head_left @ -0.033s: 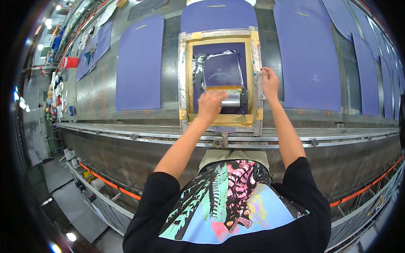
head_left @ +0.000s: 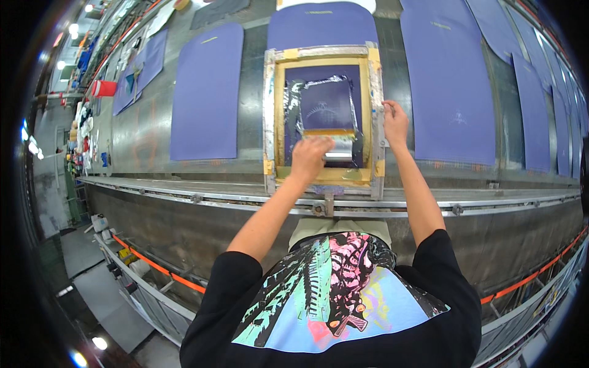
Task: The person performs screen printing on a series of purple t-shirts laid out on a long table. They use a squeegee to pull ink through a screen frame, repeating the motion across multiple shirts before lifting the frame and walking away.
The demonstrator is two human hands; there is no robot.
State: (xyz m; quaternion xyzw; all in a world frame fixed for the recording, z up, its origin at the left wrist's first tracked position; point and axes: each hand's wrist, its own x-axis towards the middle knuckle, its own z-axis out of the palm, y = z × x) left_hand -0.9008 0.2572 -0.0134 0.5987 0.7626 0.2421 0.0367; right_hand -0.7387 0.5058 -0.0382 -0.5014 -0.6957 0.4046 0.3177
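Note:
A screen printing frame (head_left: 270,116) with taped inner edges lies on a purple fabric panel (head_left: 319,24) in front of me. My left hand (head_left: 311,158) is closed around a squeegee (head_left: 339,149), a wide metal-coloured holder with an amber blade edge. The squeegee rests on the dark mesh (head_left: 328,104) in the lower half of the frame, below a pale line design. Shiny dark streaks border the middle of the mesh. At the frame's right rail, my right hand (head_left: 396,124) pinches the outer edge with thumb and fingers.
More purple panels lie along the long table, one to the left (head_left: 205,92) and one to the right (head_left: 451,92). A metal rail (head_left: 245,205) with small clamps runs along the near edge. A red container (head_left: 104,89) stands far left.

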